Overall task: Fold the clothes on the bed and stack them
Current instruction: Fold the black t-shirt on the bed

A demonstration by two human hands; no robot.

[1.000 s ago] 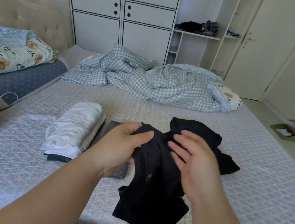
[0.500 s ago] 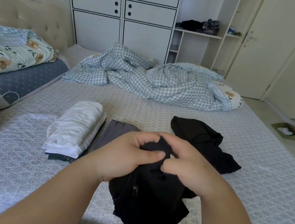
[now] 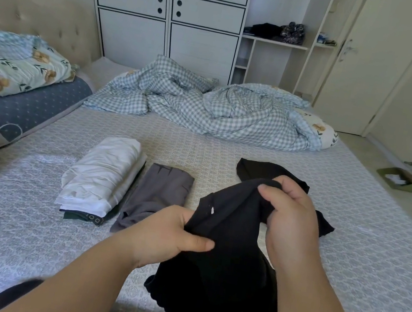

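Between the two hands hangs a black garment (image 3: 224, 254), not yet folded: the left hand (image 3: 172, 234) pinches its near edge with curled fingers and thumb, and the right hand (image 3: 289, 219) grips a bunched part higher up and farther away. Its lower part sags over the bed (image 3: 372, 265), and more black cloth (image 3: 260, 169), whether the same piece or another cannot be told, lies just beyond the right hand. Left of the left hand, a folded grey garment (image 3: 160, 192) lies touching a stack topped by folded white cloth (image 3: 103, 174). Judging by this, at least the black piece remains to be folded, and the grey one is not yet on the stack.
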